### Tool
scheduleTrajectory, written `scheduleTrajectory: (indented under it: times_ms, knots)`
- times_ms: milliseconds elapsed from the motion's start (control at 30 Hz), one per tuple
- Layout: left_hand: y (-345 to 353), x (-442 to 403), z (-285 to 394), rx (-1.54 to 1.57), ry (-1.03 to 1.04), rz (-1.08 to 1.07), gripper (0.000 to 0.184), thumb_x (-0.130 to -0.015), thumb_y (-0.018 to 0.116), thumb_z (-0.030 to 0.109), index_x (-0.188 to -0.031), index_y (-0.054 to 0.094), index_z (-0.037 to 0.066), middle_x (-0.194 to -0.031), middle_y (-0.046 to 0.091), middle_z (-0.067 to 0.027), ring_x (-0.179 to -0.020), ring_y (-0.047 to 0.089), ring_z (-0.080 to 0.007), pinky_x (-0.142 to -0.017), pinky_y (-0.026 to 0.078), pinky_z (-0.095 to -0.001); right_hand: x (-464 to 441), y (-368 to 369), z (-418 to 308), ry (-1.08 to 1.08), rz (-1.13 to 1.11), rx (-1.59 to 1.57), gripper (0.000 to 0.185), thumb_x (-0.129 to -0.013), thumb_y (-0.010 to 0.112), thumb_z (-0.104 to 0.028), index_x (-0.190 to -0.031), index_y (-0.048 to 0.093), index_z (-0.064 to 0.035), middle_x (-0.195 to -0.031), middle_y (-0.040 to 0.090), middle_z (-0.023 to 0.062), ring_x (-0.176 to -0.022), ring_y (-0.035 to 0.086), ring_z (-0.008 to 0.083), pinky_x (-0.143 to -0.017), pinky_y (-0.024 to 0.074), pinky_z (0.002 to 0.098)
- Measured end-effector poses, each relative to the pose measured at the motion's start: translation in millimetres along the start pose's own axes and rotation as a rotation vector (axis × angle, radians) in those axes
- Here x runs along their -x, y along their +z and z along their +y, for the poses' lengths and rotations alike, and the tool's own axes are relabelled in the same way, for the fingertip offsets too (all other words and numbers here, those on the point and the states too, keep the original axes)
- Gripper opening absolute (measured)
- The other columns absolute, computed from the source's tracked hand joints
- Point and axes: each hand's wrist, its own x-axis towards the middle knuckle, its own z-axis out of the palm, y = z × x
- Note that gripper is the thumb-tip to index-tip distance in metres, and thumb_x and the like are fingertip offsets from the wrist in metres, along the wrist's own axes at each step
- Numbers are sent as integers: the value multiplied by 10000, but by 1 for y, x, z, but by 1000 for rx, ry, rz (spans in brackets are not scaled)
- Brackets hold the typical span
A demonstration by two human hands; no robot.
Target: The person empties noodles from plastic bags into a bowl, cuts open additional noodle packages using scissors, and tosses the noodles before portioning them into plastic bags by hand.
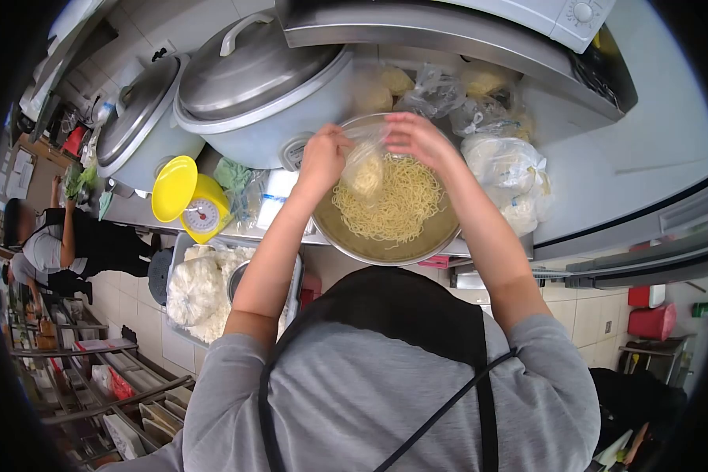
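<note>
Pinching clear bag [365,175] with left hand [323,160] and right hand [422,141], above loose noodles [407,203]; likely light, limp, slippery; best gripped at mouth.

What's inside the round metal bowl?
Loose yellow noodles lie in the bowl, its near side bare. A clear plastic bag holding more noodles is over them, between the left hand and right hand; what the bag and hands cover cannot be seen.
</note>
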Motion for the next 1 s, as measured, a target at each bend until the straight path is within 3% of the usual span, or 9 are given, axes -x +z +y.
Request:
scheduleTrajectory:
  times_ms: [100,167,267,367,567,633,800,867,1000]
  knots:
    - [17,15,-12,-164,-227,-185,287,-618,494,-72,-840,651,20,-819,599,-221,-825,577,-375,-757,463,-414,3,-5,45,26,-86,855,241,-778,602,-137,-1010,582,-75,-966,576,82,-834,589,221,-685,500,326]
    - [22,12,-15,-171,-208,-154,278,-643,468,-64,-831,653,23,-844,614,-184,-779,585,-378,-736,473,-419,43,18,57,-309,-226,1378,232,-742,603,-115,-973,621,-108,-991,567,122,-860,585,288,-725,488,356]
    - [6,-3,-2,-60,-39,-89,328,-665,442,-62,-908,647,20,-923,620,-161,-703,609,-324,-676,488,-393,22,1,131,-38,-101,1410,270,-685,617,-90,-954,641,-106,-939,597,159,-853,589,317,-746,478,364]
    - [-25,-20,14,112,-215,-143,364,-689,427,-58,-995,615,1,-938,620,-165,-583,609,-254,-562,497,-338,19,-17,86,40,-113,1390,245,-657,591,-26,-880,666,-95,-876,630,148,-839,602,296,-734,479,352]
    - [-1,1,-7,344,-429,-271,409,-695,446,-46,-1083,569,-7,-991,594,-168,-500,574,-193,-472,480,-289,52,-17,-65,-301,-17,1282,228,-661,566,-14,-844,679,-90,-789,644,121,-726,608,237,-704,476,322]
    - [15,10,-23,209,-317,-231,410,-639,509,-41,-1040,588,-12,-1023,582,-182,-925,555,-356,-819,438,-379,76,0,-118,-397,28,1239,204,-676,559,-14,-834,673,-73,-754,640,104,-685,591,214,-681,475,304]
    - [6,11,-16,147,-272,-240,477,-631,519,-36,-1107,546,-1,-1120,531,-184,-1018,511,-345,-876,406,-378,102,12,-202,-514,165,1026,206,-685,554,-6,-862,651,-49,-736,626,131,-621,584,227,-657,477,301]
    - [7,12,-16,126,-262,-247,499,-629,525,-32,-1126,531,2,-1151,513,-185,-1037,501,-344,-887,399,-376,120,33,-229,-526,275,734,121,-696,543,9,-747,651,26,-651,625,65,-550,543,105,-528,450,255]
    - [13,14,-25,224,-265,-228,521,-615,550,-19,-1135,523,3,-1164,507,-172,-1064,488,-338,-907,387,-365,118,36,-248,-625,139,1104,192,-662,510,33,-794,650,37,-694,634,70,-609,577,117,-581,469,230]
